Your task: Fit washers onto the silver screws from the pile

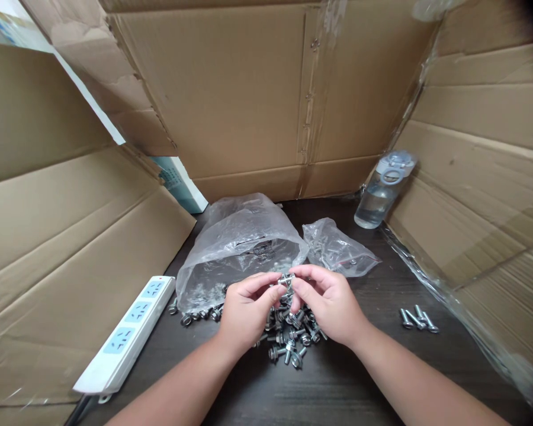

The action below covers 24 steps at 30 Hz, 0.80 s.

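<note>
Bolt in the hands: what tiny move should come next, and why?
Probably carry the bolt to the right and lay it by the three bolts set apart there. The left hand and the right hand both pinch it above the loose pile.

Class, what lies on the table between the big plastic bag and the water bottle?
In the head view, a smaller clear plastic bag lies there.

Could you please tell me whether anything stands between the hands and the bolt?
Nothing visible does. The left hand and the right hand both pinch the bolt at their fingertips, above the pile of bolts; the large plastic bag lies behind it.
</note>
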Motion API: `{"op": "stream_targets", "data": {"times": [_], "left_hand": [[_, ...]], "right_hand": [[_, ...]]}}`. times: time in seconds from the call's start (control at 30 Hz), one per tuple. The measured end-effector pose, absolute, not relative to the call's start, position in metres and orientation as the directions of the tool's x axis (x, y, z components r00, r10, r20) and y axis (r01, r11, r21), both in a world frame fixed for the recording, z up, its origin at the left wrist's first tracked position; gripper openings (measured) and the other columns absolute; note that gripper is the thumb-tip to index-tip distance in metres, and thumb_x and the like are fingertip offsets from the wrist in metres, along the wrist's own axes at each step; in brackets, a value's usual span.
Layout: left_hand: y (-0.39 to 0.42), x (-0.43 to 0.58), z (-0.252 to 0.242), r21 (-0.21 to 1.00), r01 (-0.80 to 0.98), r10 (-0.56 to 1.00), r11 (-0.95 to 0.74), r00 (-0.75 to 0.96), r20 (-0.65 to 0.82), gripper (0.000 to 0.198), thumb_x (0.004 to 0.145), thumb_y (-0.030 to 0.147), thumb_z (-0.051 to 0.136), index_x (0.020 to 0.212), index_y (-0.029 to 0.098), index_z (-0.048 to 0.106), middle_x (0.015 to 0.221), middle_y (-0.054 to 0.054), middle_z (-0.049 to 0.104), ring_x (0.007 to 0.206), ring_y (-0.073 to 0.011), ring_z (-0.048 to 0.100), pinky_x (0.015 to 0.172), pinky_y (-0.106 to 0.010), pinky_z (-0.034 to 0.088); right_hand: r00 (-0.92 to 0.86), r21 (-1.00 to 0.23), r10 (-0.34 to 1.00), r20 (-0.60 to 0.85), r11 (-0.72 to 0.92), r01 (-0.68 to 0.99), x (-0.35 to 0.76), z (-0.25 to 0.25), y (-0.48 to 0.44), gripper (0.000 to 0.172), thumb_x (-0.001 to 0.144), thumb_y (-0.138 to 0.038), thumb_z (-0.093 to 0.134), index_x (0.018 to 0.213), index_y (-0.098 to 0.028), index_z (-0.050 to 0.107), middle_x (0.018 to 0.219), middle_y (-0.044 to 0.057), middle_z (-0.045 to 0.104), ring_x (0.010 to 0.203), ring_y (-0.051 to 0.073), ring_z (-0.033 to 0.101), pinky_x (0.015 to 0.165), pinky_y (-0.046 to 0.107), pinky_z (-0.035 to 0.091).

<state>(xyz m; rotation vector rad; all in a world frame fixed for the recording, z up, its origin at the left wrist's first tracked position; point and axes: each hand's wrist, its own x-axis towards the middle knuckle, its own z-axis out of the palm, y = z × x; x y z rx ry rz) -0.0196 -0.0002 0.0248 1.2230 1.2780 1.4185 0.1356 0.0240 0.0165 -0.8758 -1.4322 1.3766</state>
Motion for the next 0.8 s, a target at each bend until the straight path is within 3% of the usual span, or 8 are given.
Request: {"op": "stream_targets", "data": {"times": [0.17,0.43,0.8], "left_hand": [[-0.0011,-0.0224,0.0204,0.938,0.195,0.937,-0.285,-0.149,0.316,0.016,0.069,0.018,0.077,0.085,0.019,0.08,0.08,-0.005,0.076,0.064,-0.0132,0.067,0.059,-0.02,0.057],[-0.0014,-0.0248,0.0204,0.835,0.338,0.876,-0.434,-0.058,0.478,0.007,0.077,0.016,0.072,0.081,0.018,0.077,0.081,-0.005,0.074,0.073,-0.015,0.069,0.067,-0.021,0.056],[-0.0027,-0.0254,0.0171,0.723,0.451,0.806,-0.524,-0.013,0.592,0.009,0.082,0.016,0.067,0.086,0.016,0.074,0.081,-0.006,0.072,0.07,-0.0135,0.066,0.062,-0.021,0.053]], "right_hand": [[-0.323,-0.984,0.931,0.173,0.146,-0.105,0.1372,0.0145,0.0228,0.027,0.088,-0.036,0.061,0.099,-0.012,0.063,0.055,0.0,0.062,0.051,0.013,0.06,0.06,0.028,0.053],[-0.335,-0.979,0.921,0.2,0.177,-0.097,0.1381,0.0143,0.0228,0.027,0.088,-0.038,0.061,0.098,-0.012,0.062,0.055,-0.001,0.062,0.05,0.014,0.061,0.059,0.029,0.053],[-0.354,-0.978,0.912,0.207,0.196,-0.069,0.1385,0.009,0.023,0.025,0.089,-0.039,0.062,0.092,-0.014,0.063,0.057,-0.001,0.06,0.05,0.013,0.058,0.055,0.026,0.05]]}}
